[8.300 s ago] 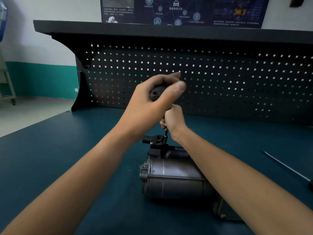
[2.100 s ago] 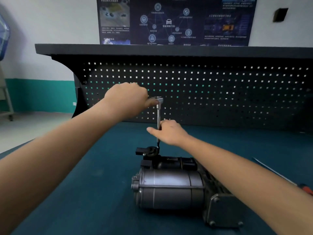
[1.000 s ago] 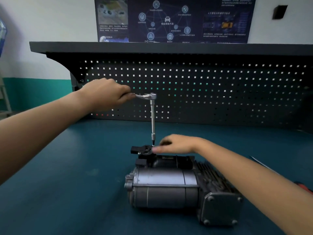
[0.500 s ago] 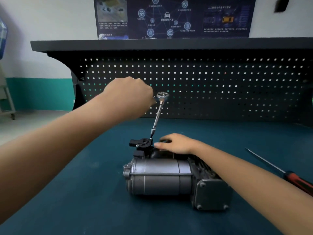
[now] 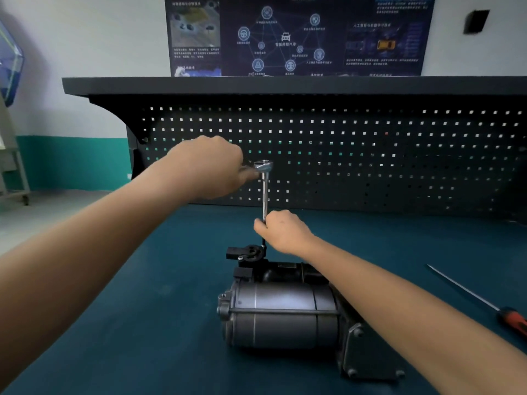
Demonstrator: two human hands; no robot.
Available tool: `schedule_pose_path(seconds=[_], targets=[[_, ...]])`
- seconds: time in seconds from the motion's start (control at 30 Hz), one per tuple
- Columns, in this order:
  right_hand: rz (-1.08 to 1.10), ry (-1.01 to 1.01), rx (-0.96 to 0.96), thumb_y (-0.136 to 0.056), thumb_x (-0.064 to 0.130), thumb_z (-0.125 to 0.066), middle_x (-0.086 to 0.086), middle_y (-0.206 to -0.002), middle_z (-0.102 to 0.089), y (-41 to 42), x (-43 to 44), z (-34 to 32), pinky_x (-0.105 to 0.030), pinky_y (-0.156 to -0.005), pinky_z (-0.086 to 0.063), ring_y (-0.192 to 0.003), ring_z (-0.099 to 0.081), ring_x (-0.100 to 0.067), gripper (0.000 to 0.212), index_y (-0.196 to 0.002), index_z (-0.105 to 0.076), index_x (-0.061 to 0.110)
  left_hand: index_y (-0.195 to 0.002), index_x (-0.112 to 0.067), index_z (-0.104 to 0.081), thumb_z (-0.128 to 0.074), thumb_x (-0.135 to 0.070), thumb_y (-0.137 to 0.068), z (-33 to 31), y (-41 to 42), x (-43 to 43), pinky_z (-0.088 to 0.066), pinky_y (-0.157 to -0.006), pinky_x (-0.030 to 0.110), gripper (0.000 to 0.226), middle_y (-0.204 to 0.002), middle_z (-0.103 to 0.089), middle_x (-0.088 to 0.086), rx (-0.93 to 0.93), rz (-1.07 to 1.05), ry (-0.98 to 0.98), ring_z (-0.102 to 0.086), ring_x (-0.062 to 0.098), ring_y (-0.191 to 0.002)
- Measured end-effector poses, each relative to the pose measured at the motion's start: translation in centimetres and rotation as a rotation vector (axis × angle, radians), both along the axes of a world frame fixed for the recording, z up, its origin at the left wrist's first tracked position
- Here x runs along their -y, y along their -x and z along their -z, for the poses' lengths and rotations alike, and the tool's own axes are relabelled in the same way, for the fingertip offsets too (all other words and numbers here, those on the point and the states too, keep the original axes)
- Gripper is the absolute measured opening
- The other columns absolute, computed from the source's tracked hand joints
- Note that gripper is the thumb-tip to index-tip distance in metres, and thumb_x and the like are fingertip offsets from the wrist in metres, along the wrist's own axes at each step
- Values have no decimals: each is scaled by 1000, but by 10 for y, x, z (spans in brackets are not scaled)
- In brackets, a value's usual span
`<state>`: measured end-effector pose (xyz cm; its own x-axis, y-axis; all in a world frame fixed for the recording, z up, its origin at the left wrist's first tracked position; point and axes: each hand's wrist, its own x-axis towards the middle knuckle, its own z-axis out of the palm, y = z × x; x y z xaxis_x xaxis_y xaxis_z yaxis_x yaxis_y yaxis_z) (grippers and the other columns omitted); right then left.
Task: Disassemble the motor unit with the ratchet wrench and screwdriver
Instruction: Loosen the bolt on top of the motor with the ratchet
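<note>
Hold the ratchet wrench (image 5: 265,192) upright over the motor unit (image 5: 285,315), left hand (image 5: 209,166) clenched on its handle, right hand (image 5: 285,232) grasping the shaft low, and swing steadily.

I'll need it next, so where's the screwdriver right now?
In the head view the screwdriver lies on the blue benchtop at the far right, right of the motor unit, its red handle at the frame edge.

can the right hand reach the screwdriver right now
Probably yes: nothing lies between the right hand and the screwdriver on the bench to its right. But that hand grips the ratchet wrench extension, so it must let go first.
</note>
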<state>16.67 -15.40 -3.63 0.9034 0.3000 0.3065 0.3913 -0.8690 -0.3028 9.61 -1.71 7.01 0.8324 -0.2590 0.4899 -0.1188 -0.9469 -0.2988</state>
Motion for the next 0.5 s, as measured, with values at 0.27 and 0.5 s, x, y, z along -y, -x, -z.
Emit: schedule_pose_path(seconds=[0.27,0.5], targets=[[-137,-83,-131,-98,40,-34,-7,-57,-40,-6,7,-4,-32,-54,-30,-50,-35,-21,55,-53,-32,9,-84,-6,-57,-28,-61,-88,16,-51,-38,-27,-55,30,63,-75,-64,12,294,246,-35,-61,37,-68],[-7,-903,-237,-96,41,-40,0,-64,-49,4,-37,-14,-30,-59,-39,-60,-50,-15,39,-70,-49,13,-75,-16,-46,-29,-53,-93,13,-21,-26,-33,-58,31,44,-65,-42,3,220,4,-104,-60,32,-83]])
